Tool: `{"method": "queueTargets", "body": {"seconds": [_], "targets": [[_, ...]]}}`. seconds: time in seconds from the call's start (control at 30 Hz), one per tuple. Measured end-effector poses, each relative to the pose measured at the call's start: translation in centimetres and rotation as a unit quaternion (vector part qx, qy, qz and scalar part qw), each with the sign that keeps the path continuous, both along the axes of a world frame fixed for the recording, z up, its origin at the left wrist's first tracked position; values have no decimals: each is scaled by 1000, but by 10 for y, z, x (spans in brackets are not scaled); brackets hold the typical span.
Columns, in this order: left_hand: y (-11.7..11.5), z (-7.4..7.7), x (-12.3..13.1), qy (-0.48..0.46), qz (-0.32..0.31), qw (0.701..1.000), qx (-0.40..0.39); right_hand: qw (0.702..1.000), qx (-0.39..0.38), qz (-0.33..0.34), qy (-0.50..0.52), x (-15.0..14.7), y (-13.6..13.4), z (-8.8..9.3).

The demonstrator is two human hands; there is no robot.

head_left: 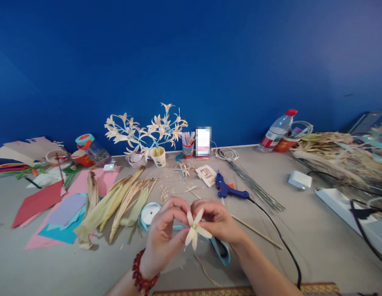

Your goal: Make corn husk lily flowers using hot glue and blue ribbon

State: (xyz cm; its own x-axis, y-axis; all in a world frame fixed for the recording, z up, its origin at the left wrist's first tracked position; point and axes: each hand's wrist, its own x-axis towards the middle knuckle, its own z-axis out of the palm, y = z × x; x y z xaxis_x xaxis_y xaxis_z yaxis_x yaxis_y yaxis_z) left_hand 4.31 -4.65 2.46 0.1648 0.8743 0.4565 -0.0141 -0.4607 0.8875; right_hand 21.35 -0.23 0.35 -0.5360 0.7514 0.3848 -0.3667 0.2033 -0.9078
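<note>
A pale corn-husk flower (pixel 193 226) with several narrow petals and a greenish centre faces me, low in the middle of the head view. My left hand (pixel 166 232) pinches it from the left, and a dark red bead bracelet circles that wrist. From the other side, the fingers of my right hand (pixel 218 222) are closed on its petals. The flower's back is hidden. Beside my left hand lies a roll of light-blue ribbon (pixel 150 214). Under my right hand a light-blue and black loop (pixel 223 253) is partly covered; I cannot make out what it is.
A blue glue gun (pixel 232 190) lies beyond my right hand, its black cord running toward me. Corn husks (pixel 116 205) and coloured paper (pixel 39 201) spread leftward. Finished husk flowers stand in a paper cup (pixel 158 158) at the back. Wires (pixel 255 183) and a power strip (pixel 339 209) lie right.
</note>
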Motion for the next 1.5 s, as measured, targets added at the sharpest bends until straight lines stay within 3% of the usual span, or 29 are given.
{"method": "queueTargets", "body": {"seconds": [0.2,0.4,0.67,0.83,0.97,1.07,1.37,1.5], "targets": [[4,-2,-2,-2,-12,1000,-9,1000,2,-13,-12,1,1,1],[9,-13,0,-64,-26,997,-41,996,-51,-67,26,-2,1,-4],[14,-29,8,-115,-23,967,-225,976,-179,-123,28,-8,3,-7],[15,-36,11,-62,19,980,-186,968,-195,-154,43,-10,3,-6],[12,-31,12,31,102,988,-109,963,-207,-167,50,-12,3,-8],[9,-27,13,69,130,987,-70,962,-198,-180,48,-13,2,-11],[5,-39,17,-40,100,989,-100,969,-185,-158,33,-16,-2,-7],[5,-40,17,-108,44,979,-169,974,-152,-166,34,-14,-1,-3]]}}
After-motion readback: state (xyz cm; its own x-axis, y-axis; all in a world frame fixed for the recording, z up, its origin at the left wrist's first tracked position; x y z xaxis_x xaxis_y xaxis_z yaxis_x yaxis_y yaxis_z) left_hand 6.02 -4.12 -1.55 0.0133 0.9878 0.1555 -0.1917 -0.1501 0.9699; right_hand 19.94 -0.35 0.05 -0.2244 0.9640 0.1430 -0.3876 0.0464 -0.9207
